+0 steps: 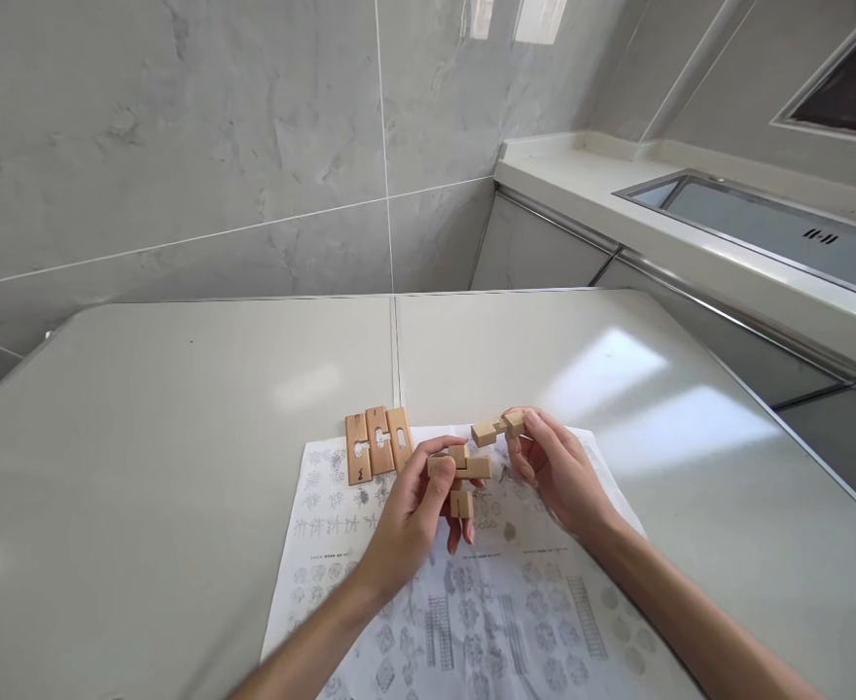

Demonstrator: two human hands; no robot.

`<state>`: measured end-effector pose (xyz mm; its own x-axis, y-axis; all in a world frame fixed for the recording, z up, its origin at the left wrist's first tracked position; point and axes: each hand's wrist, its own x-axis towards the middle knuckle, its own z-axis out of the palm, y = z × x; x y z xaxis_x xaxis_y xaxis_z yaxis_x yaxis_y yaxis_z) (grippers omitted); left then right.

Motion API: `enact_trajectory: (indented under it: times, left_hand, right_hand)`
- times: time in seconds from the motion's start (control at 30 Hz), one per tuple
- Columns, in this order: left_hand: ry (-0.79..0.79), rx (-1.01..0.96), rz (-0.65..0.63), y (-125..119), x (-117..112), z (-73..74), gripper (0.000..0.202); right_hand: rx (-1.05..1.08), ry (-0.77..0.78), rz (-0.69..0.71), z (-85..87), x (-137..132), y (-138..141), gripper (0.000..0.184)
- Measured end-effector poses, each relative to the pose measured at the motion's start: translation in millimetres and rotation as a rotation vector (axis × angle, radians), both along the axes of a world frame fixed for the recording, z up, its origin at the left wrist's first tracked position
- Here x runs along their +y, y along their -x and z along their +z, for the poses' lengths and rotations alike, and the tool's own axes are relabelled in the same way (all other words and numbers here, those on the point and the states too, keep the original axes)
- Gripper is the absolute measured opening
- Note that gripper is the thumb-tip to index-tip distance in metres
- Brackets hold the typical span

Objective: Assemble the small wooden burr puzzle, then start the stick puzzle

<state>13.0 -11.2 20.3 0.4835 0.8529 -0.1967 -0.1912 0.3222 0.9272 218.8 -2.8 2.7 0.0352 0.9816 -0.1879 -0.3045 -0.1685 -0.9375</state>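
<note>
My left hand (417, 515) is closed around a small cross of interlocked wooden puzzle pieces (463, 474), held above a printed instruction sheet (472, 603). My right hand (555, 472) pinches one more notched wooden piece (497, 428) by its right end, just above and to the right of the cross, a small gap between them. Three loose wooden pieces (376, 442) with cut-out slots lie side by side on the table (180, 437), at the sheet's top left corner.
The grey table has a seam down its middle and rounded far corners. Behind it rises a grey tiled wall. To the right, across a gap, runs a white counter (618, 185) with a steel sink (778, 228).
</note>
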Motion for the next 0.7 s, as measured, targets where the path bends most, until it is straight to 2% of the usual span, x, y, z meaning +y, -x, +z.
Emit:
enact_trajectory:
  times: [0.37,0.53,0.7]
  left_hand:
    - [-0.013,0.028,0.090,1.5,-0.4,-3.0,0.043]
    - [-0.011,0.040,0.099,2.2,-0.1,-2.3,0.043]
    - [-0.027,0.061,0.135,1.9,-1.1,-0.3,0.044]
  right_hand:
    - [-0.149,-0.006,-0.006,-4.4,-3.4,1.5,0.041]
    - [-0.054,0.030,0.040,-1.7,-1.6,1.9,0.044]
    - [0.111,0.120,0.167,1.3,-0.2,0.1,0.046]
